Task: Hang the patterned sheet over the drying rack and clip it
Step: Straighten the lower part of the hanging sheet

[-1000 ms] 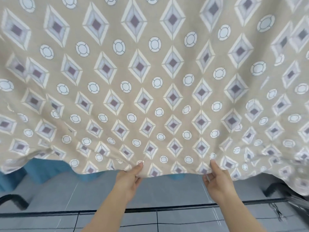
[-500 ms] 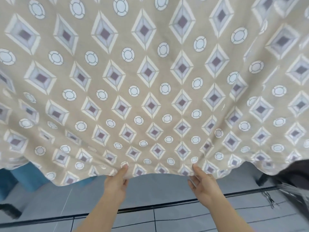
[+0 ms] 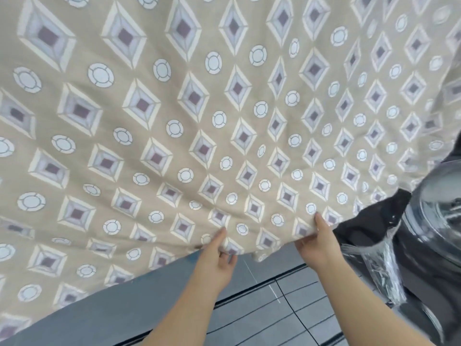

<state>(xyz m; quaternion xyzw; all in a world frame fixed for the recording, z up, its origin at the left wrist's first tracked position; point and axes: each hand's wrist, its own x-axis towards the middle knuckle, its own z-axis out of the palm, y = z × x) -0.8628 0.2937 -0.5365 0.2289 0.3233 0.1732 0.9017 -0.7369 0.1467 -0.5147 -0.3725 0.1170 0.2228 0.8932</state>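
Sheet spread and held by its lower edge; no clip seen yet.

In the head view, the sheet [image 3: 224, 108] was seen spread across the upper and left parts of the frame, its lower edge running from lower left up to the right. That edge was pinched by the left hand [image 3: 215, 258] at lower centre and by the right hand [image 3: 316, 243] just to its right, thumbs on top. The rack was hidden, so whether the sheet lay over it could not be told. No clip was visible; clipping was judged still to be done. A dark wrapped object [image 3: 424, 233] was seen at the right edge, above a grey tiled floor [image 3: 262, 315].
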